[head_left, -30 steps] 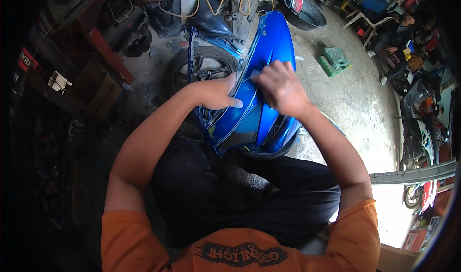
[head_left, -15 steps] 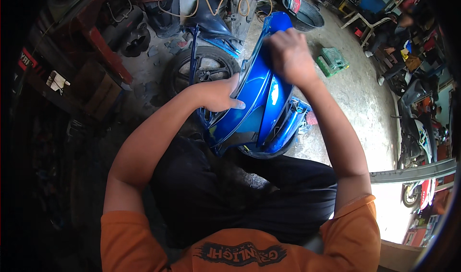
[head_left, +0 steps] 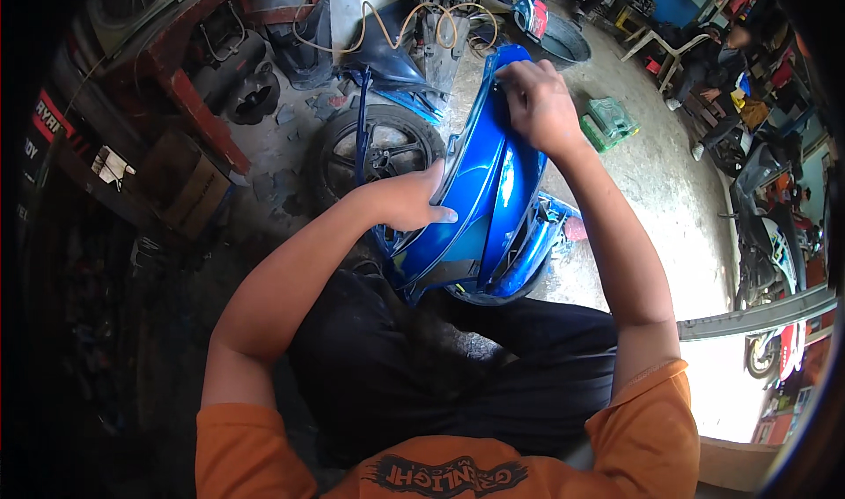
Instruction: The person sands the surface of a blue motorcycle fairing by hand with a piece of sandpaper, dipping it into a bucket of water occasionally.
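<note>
A glossy blue motorcycle fairing panel (head_left: pixel 475 182) stands tilted in front of my knees, its narrow end pointing away from me. My left hand (head_left: pixel 409 200) grips its left edge, thumb on the painted face and the other fingers hidden behind. Near the far end, my right hand (head_left: pixel 546 110) presses its curled fingers against the panel's surface. Whatever those fingers hold, if anything, is hidden. Another blue curved part (head_left: pixel 526 266) lies beside the panel's lower right, over a dark round rim.
Behind the panel lies a spoked wheel with tyre (head_left: pixel 330 151). Farther off are a green case (head_left: pixel 609 122), a dark tub (head_left: pixel 563 40) and a coiled hose (head_left: pixel 365 25). A red metal frame (head_left: pixel 207 116) stands left. A person (head_left: pixel 717 72) sits at the far right near parked motorcycles (head_left: pixel 766 235).
The view has tilted, so everything sits a little lower. My right hand has shifted slightly toward the panel's far end and is less blurred. My left hand keeps its grip.
</note>
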`<action>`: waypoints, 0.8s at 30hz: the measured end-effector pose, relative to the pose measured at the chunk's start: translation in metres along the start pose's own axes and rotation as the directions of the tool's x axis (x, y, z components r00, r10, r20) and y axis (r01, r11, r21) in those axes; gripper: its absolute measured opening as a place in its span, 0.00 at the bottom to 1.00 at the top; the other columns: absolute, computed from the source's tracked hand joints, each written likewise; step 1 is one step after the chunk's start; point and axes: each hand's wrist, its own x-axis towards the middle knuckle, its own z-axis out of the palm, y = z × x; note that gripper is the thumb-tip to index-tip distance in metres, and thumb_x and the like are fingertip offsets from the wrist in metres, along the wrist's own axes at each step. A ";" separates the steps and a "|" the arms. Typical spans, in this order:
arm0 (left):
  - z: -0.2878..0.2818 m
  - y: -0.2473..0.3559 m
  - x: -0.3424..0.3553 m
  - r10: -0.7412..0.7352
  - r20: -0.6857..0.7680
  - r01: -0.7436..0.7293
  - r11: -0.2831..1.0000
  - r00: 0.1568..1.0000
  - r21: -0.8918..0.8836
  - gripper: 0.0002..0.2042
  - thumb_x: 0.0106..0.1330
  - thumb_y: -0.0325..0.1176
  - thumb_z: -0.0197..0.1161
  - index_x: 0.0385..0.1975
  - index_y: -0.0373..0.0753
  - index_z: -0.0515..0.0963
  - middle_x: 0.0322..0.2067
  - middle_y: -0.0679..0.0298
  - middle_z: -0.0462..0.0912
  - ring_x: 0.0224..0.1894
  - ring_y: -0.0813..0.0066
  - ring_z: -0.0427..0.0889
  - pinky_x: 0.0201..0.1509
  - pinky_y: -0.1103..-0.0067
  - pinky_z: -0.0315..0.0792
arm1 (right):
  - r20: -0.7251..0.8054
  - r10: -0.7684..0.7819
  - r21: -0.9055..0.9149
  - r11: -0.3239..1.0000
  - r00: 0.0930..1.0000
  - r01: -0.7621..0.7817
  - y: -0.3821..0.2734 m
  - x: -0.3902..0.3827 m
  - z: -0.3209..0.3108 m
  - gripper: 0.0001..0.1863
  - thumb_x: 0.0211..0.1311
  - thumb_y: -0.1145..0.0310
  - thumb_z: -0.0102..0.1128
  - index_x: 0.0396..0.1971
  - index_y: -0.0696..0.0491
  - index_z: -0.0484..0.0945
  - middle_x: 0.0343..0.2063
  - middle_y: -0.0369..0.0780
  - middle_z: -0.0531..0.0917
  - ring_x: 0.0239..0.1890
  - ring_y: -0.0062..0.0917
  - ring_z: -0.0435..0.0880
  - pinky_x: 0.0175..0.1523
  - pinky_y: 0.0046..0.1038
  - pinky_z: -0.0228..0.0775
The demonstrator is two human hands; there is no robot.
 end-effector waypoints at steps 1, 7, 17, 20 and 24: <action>0.000 0.000 -0.002 -0.041 0.015 0.041 0.999 0.999 0.005 0.49 0.76 0.50 0.68 0.76 0.16 0.47 0.69 0.26 0.71 0.73 0.38 0.74 0.78 0.61 0.68 | 0.001 -0.001 0.004 1.000 1.000 0.001 -0.008 -0.003 0.000 0.11 0.57 0.70 0.65 0.42 0.50 0.83 0.41 0.38 0.84 0.52 0.37 0.79 0.55 0.41 0.69; -0.002 -0.004 -0.007 0.098 -0.037 -0.101 0.991 0.994 -0.091 0.47 0.75 0.48 0.69 0.75 0.17 0.48 0.66 0.26 0.75 0.71 0.36 0.76 0.77 0.60 0.69 | 0.396 -0.376 0.058 0.921 0.838 0.385 -0.056 -0.039 -0.008 0.12 0.53 0.69 0.67 0.39 0.49 0.83 0.37 0.37 0.82 0.51 0.34 0.80 0.56 0.37 0.67; -0.023 0.053 -0.003 -0.064 -0.100 0.057 0.996 0.993 -0.070 0.49 0.69 0.49 0.75 0.76 0.20 0.55 0.68 0.27 0.73 0.73 0.41 0.76 0.74 0.60 0.72 | 0.092 -0.028 -0.010 1.000 0.995 0.029 -0.048 -0.075 -0.050 0.11 0.65 0.77 0.66 0.44 0.51 0.89 0.34 0.41 0.85 0.42 0.40 0.80 0.49 0.40 0.70; -0.020 0.059 0.004 -0.035 -0.254 0.015 0.997 0.967 -0.080 0.40 0.67 0.48 0.76 0.67 0.22 0.68 0.60 0.32 0.81 0.64 0.39 0.82 0.68 0.59 0.75 | 0.085 0.088 0.062 0.994 0.992 -0.094 -0.043 -0.096 -0.057 0.10 0.65 0.77 0.66 0.45 0.53 0.89 0.35 0.43 0.87 0.42 0.42 0.82 0.52 0.41 0.72; -0.021 0.079 0.029 -0.037 -0.318 0.015 0.997 0.947 -0.071 0.39 0.66 0.46 0.77 0.66 0.23 0.69 0.58 0.33 0.83 0.63 0.40 0.83 0.67 0.59 0.76 | 0.022 0.314 0.174 0.934 0.949 -0.313 -0.028 -0.135 -0.060 0.11 0.68 0.78 0.66 0.48 0.55 0.90 0.40 0.47 0.90 0.43 0.41 0.87 0.54 0.38 0.78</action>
